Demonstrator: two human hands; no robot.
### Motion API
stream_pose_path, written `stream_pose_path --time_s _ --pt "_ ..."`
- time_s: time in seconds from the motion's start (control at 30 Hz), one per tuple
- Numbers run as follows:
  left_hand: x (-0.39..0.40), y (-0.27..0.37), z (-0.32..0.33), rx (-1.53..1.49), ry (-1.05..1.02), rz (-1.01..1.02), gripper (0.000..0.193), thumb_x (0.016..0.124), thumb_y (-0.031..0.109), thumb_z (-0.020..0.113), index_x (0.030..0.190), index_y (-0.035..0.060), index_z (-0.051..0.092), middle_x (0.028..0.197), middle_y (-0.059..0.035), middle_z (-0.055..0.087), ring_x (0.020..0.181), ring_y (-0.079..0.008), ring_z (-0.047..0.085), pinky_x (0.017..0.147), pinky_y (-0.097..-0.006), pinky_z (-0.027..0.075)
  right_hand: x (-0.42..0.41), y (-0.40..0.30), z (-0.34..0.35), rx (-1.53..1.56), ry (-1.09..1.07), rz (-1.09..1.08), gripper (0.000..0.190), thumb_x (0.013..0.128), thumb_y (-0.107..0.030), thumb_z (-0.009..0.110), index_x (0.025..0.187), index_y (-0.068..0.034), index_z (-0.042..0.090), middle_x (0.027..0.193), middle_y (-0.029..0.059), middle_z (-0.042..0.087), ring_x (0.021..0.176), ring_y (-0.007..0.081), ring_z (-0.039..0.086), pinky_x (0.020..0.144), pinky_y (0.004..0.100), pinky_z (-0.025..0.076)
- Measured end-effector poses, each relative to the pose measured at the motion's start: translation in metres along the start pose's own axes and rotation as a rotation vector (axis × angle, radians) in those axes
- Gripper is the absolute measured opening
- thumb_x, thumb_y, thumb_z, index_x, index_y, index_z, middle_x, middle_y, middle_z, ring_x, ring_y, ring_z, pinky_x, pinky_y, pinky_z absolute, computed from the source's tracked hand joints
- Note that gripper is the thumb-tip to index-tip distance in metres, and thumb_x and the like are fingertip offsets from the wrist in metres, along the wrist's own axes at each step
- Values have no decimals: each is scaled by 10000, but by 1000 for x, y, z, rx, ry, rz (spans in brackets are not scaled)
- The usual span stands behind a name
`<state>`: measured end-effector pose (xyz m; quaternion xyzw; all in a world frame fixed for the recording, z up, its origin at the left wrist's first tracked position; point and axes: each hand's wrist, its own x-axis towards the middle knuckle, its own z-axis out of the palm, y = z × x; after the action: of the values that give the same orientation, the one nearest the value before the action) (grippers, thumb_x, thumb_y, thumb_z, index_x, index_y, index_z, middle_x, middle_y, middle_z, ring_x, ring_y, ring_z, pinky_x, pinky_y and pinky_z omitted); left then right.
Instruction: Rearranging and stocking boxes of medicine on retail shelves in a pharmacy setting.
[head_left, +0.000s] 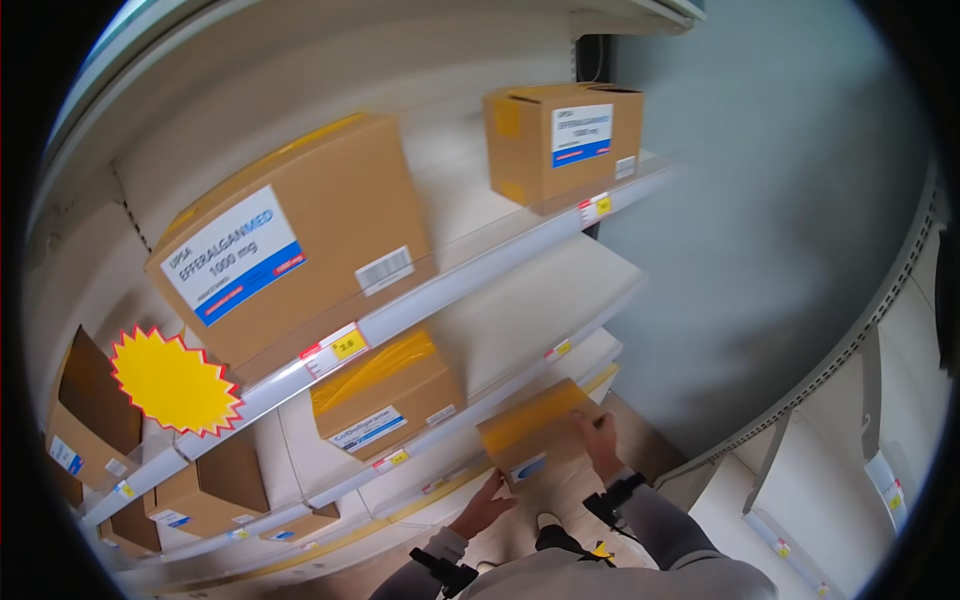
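Observation:
Both of my hands are on a brown cardboard box (538, 435) with yellow tape across its top and a small white and blue label. My left hand (484, 506) touches its lower left corner, fingers spread. At the box's right end, my right hand (598, 441) grips the edge. The box is slightly blurred and is held beside the lower shelves, above the floor. A taped cardboard box (390, 397) with a white and blue label stands on the middle shelf, to the left of the held box.
On the upper shelf stand a large carton (300, 225) and a smaller carton (562, 146). Open cartons (210, 487) fill the lower left. A yellow starburst sign (178, 381) juts from the shelf edge. White shelving (810, 480) stands at the right, past a grey wall (750, 225).

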<state>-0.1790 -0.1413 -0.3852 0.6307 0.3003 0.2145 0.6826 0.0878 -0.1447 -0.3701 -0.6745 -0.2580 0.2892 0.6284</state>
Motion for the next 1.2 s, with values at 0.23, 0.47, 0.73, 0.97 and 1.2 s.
stream_pose_path --time_s 0.23,0.47,0.73,0.97,1.2 --pt "69 92 49 118 -230 128 857 823 166 622 1430 65 25 1469 -102 161 1343 -230 181 1040 -392 260 21 -66 -87 158 351 -206 352 826 -242 612 1013 42 519 981 118 566 918 173 520 819 304 405" --pt "126 183 70 261 -143 324 856 838 101 598 1437 136 -12 1487 -78 89 1361 -226 116 1058 -454 231 83 -139 -101 212 402 -408 340 864 -259 567 1035 31 520 986 101 570 897 165 513 810 291 394" --pt "189 197 28 174 62 406 873 824 61 596 1436 124 -24 1483 -89 129 1365 -233 124 1025 -373 293 205 -182 -35 137 165 -388 439 787 -354 635 960 37 532 907 150 591 845 213 551 754 309 430" --pt "228 185 -5 301 185 343 871 836 185 624 1420 33 -5 1448 -187 195 1337 -277 211 1033 -375 263 270 -175 10 28 28 -448 508 756 -410 645 954 46 540 894 195 616 832 282 602 749 347 455" --pt "243 177 12 127 139 354 925 831 137 627 1402 17 -90 1431 -208 218 1320 -290 244 1040 -325 267 282 -161 3 -139 -12 -363 603 739 -499 620 949 61 543 906 218 616 860 324 603 768 358 454"
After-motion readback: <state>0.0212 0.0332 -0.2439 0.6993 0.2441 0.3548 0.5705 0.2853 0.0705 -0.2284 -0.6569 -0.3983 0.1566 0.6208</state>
